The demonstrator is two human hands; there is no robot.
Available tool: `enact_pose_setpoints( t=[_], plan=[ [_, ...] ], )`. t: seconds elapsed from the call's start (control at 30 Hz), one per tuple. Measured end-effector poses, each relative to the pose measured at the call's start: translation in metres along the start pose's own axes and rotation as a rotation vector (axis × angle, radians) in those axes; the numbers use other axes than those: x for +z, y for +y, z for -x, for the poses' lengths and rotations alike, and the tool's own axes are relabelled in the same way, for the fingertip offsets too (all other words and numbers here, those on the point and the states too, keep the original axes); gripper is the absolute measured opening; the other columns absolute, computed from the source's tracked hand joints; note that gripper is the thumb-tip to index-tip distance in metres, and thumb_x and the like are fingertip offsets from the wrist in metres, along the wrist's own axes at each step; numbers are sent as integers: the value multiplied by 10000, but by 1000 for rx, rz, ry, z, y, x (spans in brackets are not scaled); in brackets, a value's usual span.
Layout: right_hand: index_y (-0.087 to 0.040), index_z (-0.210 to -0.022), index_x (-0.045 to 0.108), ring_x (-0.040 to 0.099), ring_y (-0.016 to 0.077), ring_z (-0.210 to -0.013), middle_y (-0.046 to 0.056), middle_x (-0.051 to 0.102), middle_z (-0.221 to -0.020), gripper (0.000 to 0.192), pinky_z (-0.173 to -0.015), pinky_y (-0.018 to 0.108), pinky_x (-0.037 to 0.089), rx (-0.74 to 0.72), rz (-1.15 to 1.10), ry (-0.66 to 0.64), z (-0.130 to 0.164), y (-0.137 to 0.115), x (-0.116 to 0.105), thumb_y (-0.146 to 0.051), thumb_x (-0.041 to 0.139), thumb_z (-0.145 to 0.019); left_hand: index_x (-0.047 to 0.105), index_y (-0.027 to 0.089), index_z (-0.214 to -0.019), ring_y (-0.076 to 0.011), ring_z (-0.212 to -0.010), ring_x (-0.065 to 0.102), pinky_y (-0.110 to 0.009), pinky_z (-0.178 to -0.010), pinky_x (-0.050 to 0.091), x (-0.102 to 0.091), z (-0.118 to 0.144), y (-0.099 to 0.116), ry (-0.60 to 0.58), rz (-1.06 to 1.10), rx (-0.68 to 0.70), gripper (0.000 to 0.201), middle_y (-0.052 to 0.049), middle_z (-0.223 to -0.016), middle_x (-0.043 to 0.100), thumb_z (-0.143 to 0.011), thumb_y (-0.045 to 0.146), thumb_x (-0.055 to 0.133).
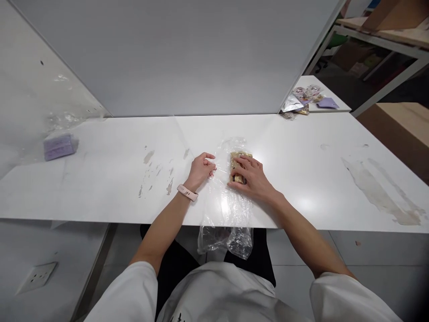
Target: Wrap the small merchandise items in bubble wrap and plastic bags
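A clear plastic bag [223,214] lies on the white table in front of me and hangs over its front edge. A gold packet [236,178] rests on the upper right part of the plastic, partly covered by fingers. My right hand [251,176] is over this packet, gripping it with thumb and fingers. To its left, my left hand [202,169] is closed in a pinch at the bag's left edge; its fingertips seem to have the film between them. Whether the packet is inside the bag or on top, I cannot tell.
A purple stack in clear wrap [59,146] sits at the table's left end. Several small packets [306,96] and a purple pouch [327,103] lie beyond the grey divider panel [194,58]. A cardboard box [398,129] stands at the right.
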State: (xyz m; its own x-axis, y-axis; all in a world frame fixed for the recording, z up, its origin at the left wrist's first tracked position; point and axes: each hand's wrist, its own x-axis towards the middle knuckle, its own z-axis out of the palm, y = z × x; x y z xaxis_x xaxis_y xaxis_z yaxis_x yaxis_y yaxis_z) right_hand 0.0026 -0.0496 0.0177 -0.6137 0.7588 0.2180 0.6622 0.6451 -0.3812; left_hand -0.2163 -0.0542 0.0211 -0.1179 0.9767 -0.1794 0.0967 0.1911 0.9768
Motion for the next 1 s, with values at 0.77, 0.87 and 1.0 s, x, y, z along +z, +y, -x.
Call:
enact_pose_setpoints(
  t=[0.77, 0.87, 1.0],
  plan=[
    [-265, -1174, 641, 546, 302, -1231, 72, 609, -1348, 397, -911, 482, 512, 443, -139, 530, 21, 56, -19, -184, 482, -820, 600, 193, -933, -102, -462, 533, -214, -453, 399, -22, -7, 6, 189, -96, 54, 269, 49, -595, 598, -702, 61, 561],
    [-277, -1078, 677, 590, 267, -1148, 50, 696, -1181, 270, -909, 462, 511, 336, -195, 619, 19, 49, -21, -233, 488, -891, 604, 206, -946, -111, -462, 540, -239, -492, 437, -27, -10, 3, 238, -160, 65, 260, 45, -629, 615, -725, 77, 555],
    [-304, -1087, 695, 560, 261, -1234, 29, 704, -1206, 207, -1053, 500, 413, 46, -238, 449, 14, 35, -21, -391, 605, -921, 621, 211, -1003, -198, -751, 651, -362, -730, 542, -32, -11, 5, 477, -439, 195, 271, -29, -837, 676, -778, 78, 553]
  ],
)
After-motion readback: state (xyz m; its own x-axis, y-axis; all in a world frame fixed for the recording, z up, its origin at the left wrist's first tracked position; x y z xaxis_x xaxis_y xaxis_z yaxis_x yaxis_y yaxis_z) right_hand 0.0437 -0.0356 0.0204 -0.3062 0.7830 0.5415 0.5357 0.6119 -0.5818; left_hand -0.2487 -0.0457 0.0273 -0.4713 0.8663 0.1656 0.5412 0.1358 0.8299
